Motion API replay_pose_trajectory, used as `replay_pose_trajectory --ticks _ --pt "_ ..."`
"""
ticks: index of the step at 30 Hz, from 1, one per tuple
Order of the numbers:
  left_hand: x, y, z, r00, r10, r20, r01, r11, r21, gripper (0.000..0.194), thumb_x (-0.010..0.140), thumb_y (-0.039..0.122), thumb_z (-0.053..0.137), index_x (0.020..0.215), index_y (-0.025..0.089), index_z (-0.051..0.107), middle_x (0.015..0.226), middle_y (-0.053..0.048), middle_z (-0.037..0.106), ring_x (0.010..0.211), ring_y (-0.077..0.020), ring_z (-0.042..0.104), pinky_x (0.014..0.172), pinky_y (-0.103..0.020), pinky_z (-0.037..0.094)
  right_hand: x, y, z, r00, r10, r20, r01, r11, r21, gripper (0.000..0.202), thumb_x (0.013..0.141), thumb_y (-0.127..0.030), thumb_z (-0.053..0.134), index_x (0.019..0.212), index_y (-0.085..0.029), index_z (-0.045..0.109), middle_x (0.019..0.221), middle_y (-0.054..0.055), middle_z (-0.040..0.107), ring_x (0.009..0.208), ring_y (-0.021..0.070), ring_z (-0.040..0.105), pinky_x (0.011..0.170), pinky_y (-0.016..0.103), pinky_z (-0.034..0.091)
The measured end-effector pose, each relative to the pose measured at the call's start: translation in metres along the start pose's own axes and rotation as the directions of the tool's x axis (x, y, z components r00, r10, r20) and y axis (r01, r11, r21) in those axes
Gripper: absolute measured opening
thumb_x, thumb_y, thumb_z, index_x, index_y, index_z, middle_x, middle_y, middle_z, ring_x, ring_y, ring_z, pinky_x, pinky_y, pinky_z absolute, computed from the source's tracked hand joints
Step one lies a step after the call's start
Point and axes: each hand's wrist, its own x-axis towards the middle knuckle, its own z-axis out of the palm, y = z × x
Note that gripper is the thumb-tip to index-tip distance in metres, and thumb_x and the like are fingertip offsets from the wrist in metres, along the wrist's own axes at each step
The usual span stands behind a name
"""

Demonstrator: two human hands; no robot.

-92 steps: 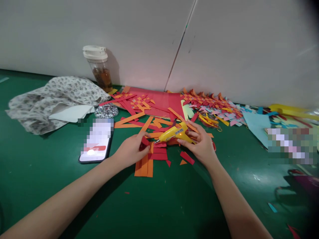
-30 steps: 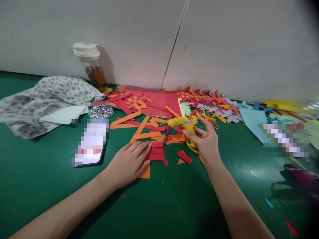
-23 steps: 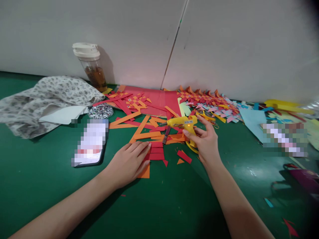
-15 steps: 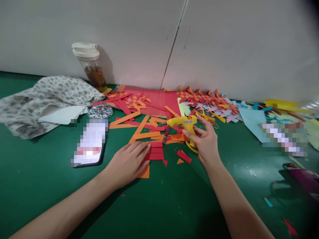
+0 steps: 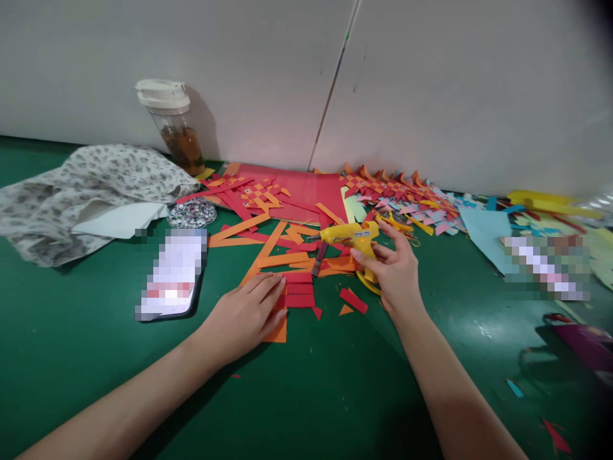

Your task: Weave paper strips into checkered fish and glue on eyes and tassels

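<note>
My left hand [image 5: 246, 313] lies with its fingers stretched over a small woven piece of red paper strips [image 5: 301, 295]. From under that hand an orange paper strip [image 5: 276, 332] sticks out toward me. My right hand [image 5: 395, 268] is closed on a yellow glue gun [image 5: 352, 235], thumb at the grip and fingers behind it. The gun's nozzle points left, above loose orange strips [image 5: 283, 260]. A dark narrow stick-like piece [image 5: 319, 259] is just below the nozzle. Small red scraps [image 5: 354, 301] lie between the hands.
A phone [image 5: 175, 275] lies left, near a patterned cloth [image 5: 105, 185] and a lidded drink bottle [image 5: 177, 131]. Woven red-orange paper fish [image 5: 258, 195] and a red sheet [image 5: 323, 195] lie along the wall. Another phone [image 5: 546, 268] and a light-blue sheet [image 5: 486, 233] are at right.
My left fingertips have shifted slightly left across the red strips, and the lower end of a long orange strip beside them has moved left. My right hand and the glue gun stay in place.
</note>
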Motion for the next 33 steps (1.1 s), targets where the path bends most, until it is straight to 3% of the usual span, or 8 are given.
replay_pose_trajectory --ticks 11,22,33 --pt "0.0004 0.0022 0.0003 0.998 -0.044 0.044 0.043 0.999 0.012 0.043 0.096 0.036 0.038 0.127 0.009 0.052 0.128 -0.014 0.058 0.117 -0.0263 0.056 0.088 -0.038 0.056 -0.0007 -0.0005 0.0007 1.000 0.011 0.003 -0.011 1.000 0.012 0.084 0.057 -0.031 0.085 0.131 -0.026 0.046 0.087 0.004 0.072 0.087 0.0247 0.070 0.079 0.043 0.059" --pt "-0.0021 0.0012 0.0031 1.000 -0.024 -0.014 0.024 1.000 0.011 0.041 0.096 0.035 0.041 0.125 0.008 0.054 0.126 -0.013 0.061 0.116 -0.0263 0.057 0.090 -0.038 0.055 -0.0007 -0.0030 0.0020 0.999 0.037 -0.031 -0.035 0.997 0.065 0.086 0.050 -0.028 0.088 0.127 -0.025 0.050 0.079 0.001 0.071 0.083 0.0220 0.070 0.074 0.038 0.060" --pt "-0.0016 0.0004 0.0055 0.999 -0.049 -0.020 0.049 0.998 -0.029 0.041 0.095 0.034 0.043 0.124 0.008 0.054 0.126 -0.013 0.061 0.118 -0.0257 0.055 0.092 -0.038 0.054 -0.0007 -0.0010 0.0015 0.999 0.028 -0.021 -0.027 0.999 0.026 0.086 0.053 -0.032 0.086 0.129 -0.025 0.048 0.083 0.002 0.071 0.085 0.0230 0.069 0.078 0.041 0.059"
